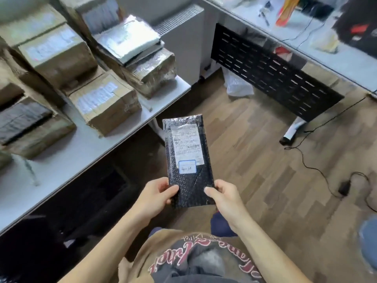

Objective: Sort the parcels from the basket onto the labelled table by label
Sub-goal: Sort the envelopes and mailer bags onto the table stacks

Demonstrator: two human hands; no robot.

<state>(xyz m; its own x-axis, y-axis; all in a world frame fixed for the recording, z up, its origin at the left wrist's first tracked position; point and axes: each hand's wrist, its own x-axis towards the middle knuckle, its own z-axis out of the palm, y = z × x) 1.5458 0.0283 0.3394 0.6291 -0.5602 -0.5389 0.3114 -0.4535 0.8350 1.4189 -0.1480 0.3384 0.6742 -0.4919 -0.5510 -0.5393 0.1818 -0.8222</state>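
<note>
Nearest the wearer, the left hand (158,194) and right hand (223,196) each pinch a lower corner of one black bubble-mailer parcel (189,188), thumbs on its face, fingers curled behind. The parcel is held above the floor, its long axis running toward 12 o'clock and its face turned up to the camera. Judged purpose: reading the white shipping label (186,142) and the small blue-bordered sticker (187,166) below it before choosing a place. The print is too blurred to read. From 9 to 11 o'clock stands the white surface (81,152), carrying taped cardboard boxes (104,103), labels upward, and farther off a stack of silver mailers (130,37). No basket is in view. At 1 o'clock a second surface (346,58) holds blurred clutter.
</note>
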